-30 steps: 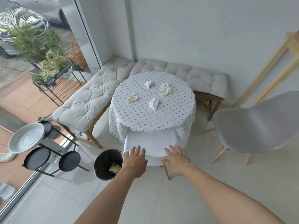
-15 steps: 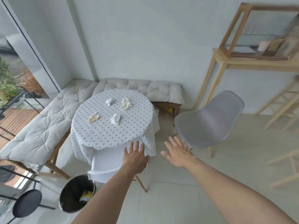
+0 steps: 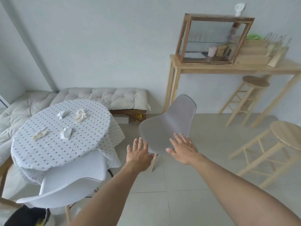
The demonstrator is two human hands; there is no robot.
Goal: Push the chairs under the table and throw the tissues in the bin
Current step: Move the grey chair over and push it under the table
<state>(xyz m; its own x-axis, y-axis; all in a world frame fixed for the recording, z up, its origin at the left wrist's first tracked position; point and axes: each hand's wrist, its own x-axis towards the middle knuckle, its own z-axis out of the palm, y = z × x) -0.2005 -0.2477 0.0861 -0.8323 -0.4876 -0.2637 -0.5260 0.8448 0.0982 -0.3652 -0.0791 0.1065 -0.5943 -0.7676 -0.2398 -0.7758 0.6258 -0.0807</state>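
While both arms reach forward, seen from the head camera:

Left hand (image 3: 138, 154): open, fingers spread, palm down, holding nothing; in front of the near edge of the grey chair, contact not clear.
Right hand (image 3: 183, 148): open and flat, fingers spread, empty; over the lower part of the grey shell, touching or just above it, cannot tell which.
Grey chair (image 3: 172, 121): standing free on the tiled floor, to the right of the table, well out from under it, on pale wooden legs.
White chair (image 3: 71, 181): seat pushed under the hanging cloth, backrest at the table's near edge.
Round table (image 3: 78, 149): covered with a white dotted cloth, in the corner before the cushioned bench (image 3: 114, 97).
Tissues (image 3: 66, 132): four crumpled pieces, all lying on the cloth, apart from each other.
Bin (image 3: 27, 216): black, at the lower left edge, behind the white chair, only partly visible.
Wooden stools (image 3: 286, 132): two, at the right, near the tall wooden counter (image 3: 211, 67).
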